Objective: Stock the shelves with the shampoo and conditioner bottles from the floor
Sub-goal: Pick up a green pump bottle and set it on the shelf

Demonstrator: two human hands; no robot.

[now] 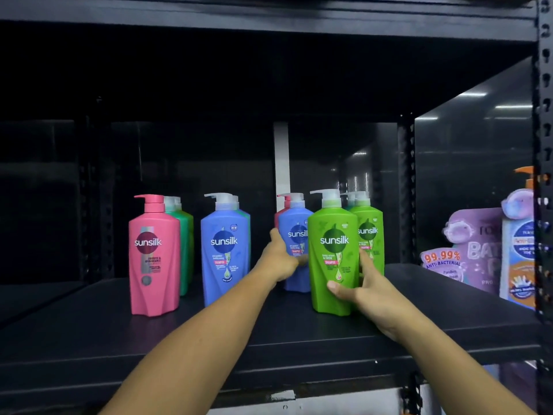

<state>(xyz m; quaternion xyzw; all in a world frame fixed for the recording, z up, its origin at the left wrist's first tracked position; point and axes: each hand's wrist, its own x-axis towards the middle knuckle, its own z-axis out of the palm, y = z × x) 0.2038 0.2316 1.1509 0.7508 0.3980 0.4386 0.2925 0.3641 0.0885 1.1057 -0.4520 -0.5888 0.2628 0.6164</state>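
The black shelf board (89, 339) has bare room along its front edge and on its whole left end, and a wide gap stands open between the front blue Sunsilk bottle (225, 250) and the group on the right. Headroom under the upper shelf (269, 22) is generous above every pump. At the left, a pink Sunsilk bottle (154, 259) stands upright with green bottles (187, 235) close behind it. A slotted upright post (406, 190) closes the bay at the back right, and purple antibacterial wash packs (475, 244) sit beyond it. Both arms reach forward over the shelf edge. The left hand (281, 259) wraps the rear blue Sunsilk bottle (294, 232) at its lower half, thumb up its left side, fingers across the label. The right hand (368, 292) clasps the front green Sunsilk bottle (333, 253) low down, thumb across its face and index finger lying up its right side, just beside the rear green Sunsilk bottle (371, 235). Both held bottles are upright, touching each other.
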